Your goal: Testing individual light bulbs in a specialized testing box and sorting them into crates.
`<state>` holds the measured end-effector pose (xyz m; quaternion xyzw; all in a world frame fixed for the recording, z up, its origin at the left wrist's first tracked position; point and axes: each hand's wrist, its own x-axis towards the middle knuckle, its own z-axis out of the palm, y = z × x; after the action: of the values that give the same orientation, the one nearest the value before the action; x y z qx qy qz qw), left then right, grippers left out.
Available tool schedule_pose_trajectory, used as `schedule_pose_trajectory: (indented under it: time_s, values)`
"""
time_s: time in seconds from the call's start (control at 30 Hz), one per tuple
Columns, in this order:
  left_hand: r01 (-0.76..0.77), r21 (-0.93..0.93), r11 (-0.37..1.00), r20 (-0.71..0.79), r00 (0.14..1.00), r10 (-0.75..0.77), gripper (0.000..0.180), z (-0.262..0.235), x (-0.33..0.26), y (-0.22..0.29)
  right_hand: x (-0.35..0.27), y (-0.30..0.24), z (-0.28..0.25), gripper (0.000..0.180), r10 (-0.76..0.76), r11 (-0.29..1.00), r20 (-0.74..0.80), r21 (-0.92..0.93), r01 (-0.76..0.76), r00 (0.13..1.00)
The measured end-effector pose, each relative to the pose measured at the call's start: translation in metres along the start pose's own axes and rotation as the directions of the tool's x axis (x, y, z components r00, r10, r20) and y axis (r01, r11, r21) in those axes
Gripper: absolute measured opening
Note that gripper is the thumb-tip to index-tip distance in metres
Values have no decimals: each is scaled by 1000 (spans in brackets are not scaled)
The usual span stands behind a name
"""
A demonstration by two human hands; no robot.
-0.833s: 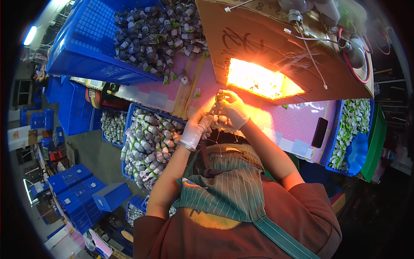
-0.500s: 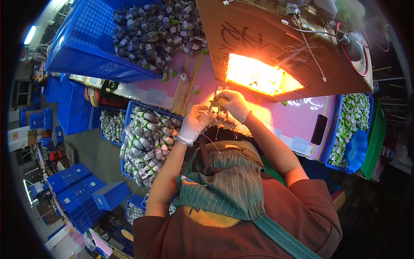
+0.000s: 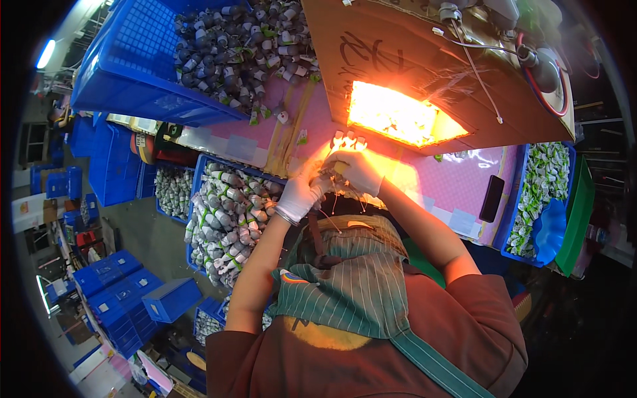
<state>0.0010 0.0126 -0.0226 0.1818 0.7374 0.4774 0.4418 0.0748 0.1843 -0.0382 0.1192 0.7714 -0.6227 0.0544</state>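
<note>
Head view: left hand (image 3: 300, 194) and right hand (image 3: 358, 171), both white-gloved, met at near edge of pink surface (image 3: 458, 182), below glowing opening in cardboard hood (image 3: 424, 73). Fingers closed together on small wired parts (image 3: 332, 178); thin leads trailed down. Against earlier frames, hands sat slightly lower and nearer the body, parts drawn back from lamp; likely one piece finished. Blue crate (image 3: 142, 73) of grey-white parts at far left corner; blue bin (image 3: 229, 212) at left edge; green-white packets (image 3: 547, 179) at right edge; black phone (image 3: 492, 198) lay flat.
</note>
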Motion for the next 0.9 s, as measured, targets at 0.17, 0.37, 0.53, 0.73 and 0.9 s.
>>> schedule_pose_trajectory:
  time_s: [0.17, 0.37, 0.53, 0.73, 0.9]
  values:
    - [-105, 217, 970, -77, 989, 125, 41, 2, 4, 4, -2, 25, 15, 19, 80, 968, -66, 242, -62, 995]
    - [-233, 511, 827, -205, 902, 381, 31, 8, 6, -3, -13, 35, 20, 21, 295, 405, 334, 805, -434, 895]
    - [-259, 493, 830, -214, 889, 404, 31, 8, 7, -4, -7, 30, 20, 19, 237, 164, 521, 810, -562, 820]
    - [-327, 462, 824, -231, 853, 468, 33, 7, 7, -1, -6, 22, 19, 18, 313, 184, 430, 847, -498, 847]
    - [-351, 396, 848, -192, 872, 451, 36, 6, 7, 1, -3, 9, 12, 16, 291, 431, 359, 778, -456, 887]
